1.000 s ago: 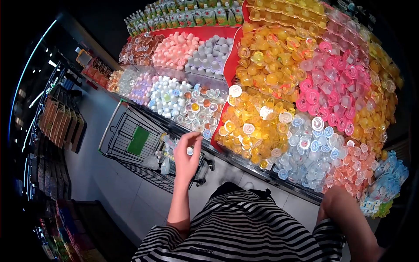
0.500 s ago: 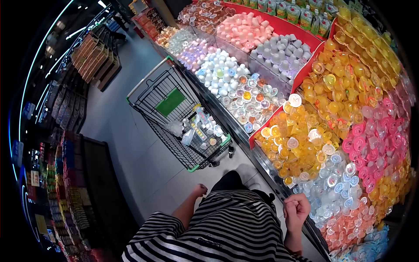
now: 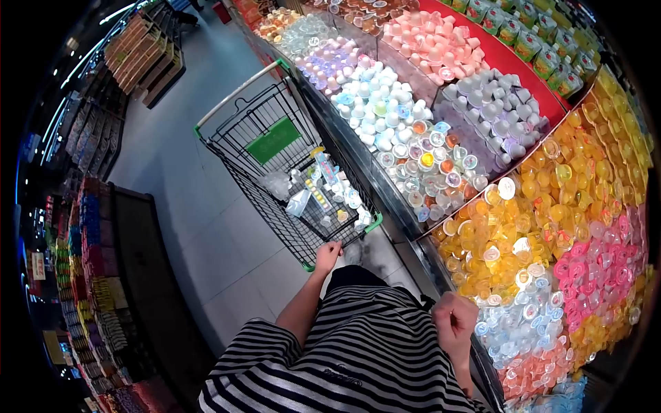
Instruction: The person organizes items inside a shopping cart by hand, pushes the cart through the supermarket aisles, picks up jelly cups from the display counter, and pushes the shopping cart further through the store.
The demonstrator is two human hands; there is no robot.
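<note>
If the wire cart (image 3: 372,222) had swung sideways, its rim could have knocked the stand's ledge (image 3: 407,221) and unsettled the heaped cups (image 3: 424,162). The cart stood alongside the stand, black-meshed, with a green panel (image 3: 273,140) and small packs (image 3: 319,195) scattered inside. The left hand (image 3: 329,256) was near its closer end, fingers bent, though whether they gripped anything I couldn't tell; the right hand (image 3: 456,318) was curled loosely, nothing visible in it.
</note>
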